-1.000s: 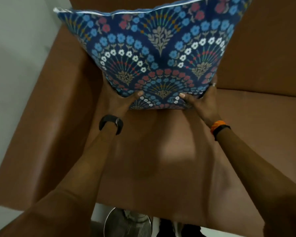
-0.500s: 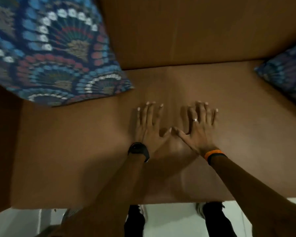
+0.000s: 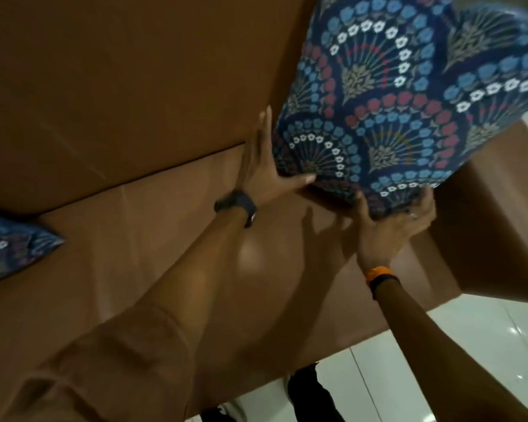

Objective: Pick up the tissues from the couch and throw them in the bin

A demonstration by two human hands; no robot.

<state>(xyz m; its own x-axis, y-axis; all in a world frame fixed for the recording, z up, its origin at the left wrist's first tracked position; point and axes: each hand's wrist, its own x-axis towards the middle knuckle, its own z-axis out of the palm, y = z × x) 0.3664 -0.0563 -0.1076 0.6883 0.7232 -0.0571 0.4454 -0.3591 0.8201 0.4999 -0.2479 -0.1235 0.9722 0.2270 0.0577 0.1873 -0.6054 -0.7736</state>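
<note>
No tissues and no bin show in this view. My left hand (image 3: 264,169) lies against the left edge of a blue floral cushion (image 3: 393,102), fingers stretched up and thumb under its lower corner. My right hand (image 3: 390,222) grips the cushion's bottom edge from below. The cushion stands tilted at the right end of the brown couch (image 3: 134,239), against the backrest (image 3: 119,86).
A second blue floral cushion (image 3: 9,251) lies at the left end of the seat. The couch's right armrest (image 3: 488,233) rises beside my right hand. White tiled floor (image 3: 470,345) and my dark trouser legs (image 3: 305,391) are below the seat's front edge.
My view swung from the left cushion across the seat to the right end. My hands lay flat on the bare seat half a second ago and now hold the right cushion.
</note>
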